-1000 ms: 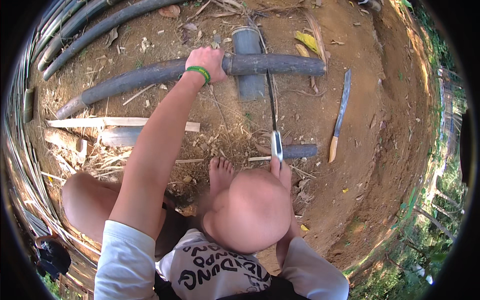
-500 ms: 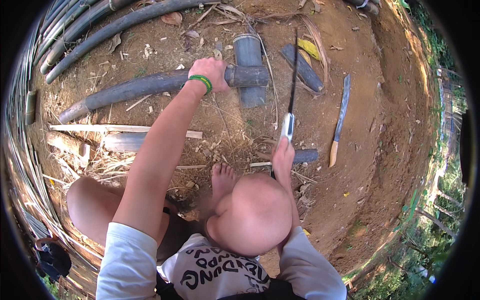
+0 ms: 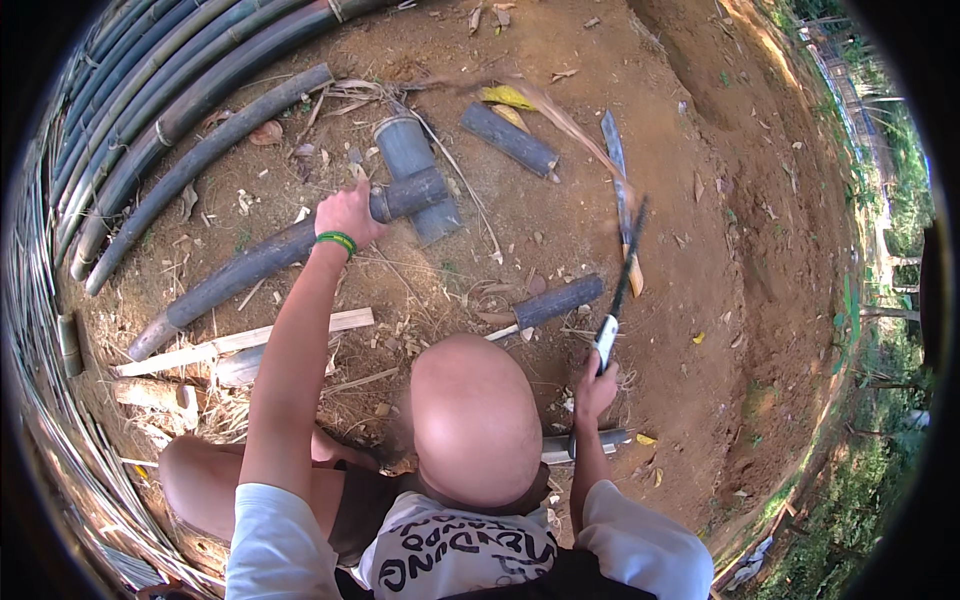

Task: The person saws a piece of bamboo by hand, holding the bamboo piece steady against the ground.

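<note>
Ground: bare dirt, split bamboo strewn about.
Left hand [image 3: 348, 212]: closed over bamboo pole [image 3: 270, 258]; stiff, heavy, smooth.
Right hand [image 3: 596, 388]: fist around machete [image 3: 618, 300], probably by its pale handle.

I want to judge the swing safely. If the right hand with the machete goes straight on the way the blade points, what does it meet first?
Probably the second knife lying on the dirt beyond the machete tip. The right hand holds the blade raised, so depth is unclear; it may pass above it.
</note>
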`<state>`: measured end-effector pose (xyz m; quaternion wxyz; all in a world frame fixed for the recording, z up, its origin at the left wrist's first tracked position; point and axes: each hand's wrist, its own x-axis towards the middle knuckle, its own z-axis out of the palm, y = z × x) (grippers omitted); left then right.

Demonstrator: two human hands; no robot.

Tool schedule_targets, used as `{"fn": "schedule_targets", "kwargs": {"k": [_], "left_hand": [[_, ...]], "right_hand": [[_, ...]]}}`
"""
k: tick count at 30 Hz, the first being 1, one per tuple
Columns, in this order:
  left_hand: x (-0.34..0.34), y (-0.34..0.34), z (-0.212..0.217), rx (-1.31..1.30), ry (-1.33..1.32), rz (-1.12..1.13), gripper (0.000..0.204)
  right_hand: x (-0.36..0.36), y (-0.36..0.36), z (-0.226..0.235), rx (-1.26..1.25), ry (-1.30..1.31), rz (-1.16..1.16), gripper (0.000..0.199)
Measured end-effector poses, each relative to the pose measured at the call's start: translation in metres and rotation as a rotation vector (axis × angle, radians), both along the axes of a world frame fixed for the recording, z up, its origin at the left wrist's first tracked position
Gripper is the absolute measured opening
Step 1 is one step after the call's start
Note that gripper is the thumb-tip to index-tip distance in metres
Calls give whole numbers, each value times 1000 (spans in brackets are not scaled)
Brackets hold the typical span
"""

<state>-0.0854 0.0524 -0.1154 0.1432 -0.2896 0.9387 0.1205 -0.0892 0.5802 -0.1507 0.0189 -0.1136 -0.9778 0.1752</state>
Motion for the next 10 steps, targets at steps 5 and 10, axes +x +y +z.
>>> {"fn": "schedule_targets", "kwargs": {"k": [5,10], "left_hand": [[33,-4,-15,20,160,-84,74],[43,8,17,18,177,-76,76]], "right_hand": [[-5,49,-13,34,81,-235,61],[-34,93,-48,242,-134,-250,71]]}}
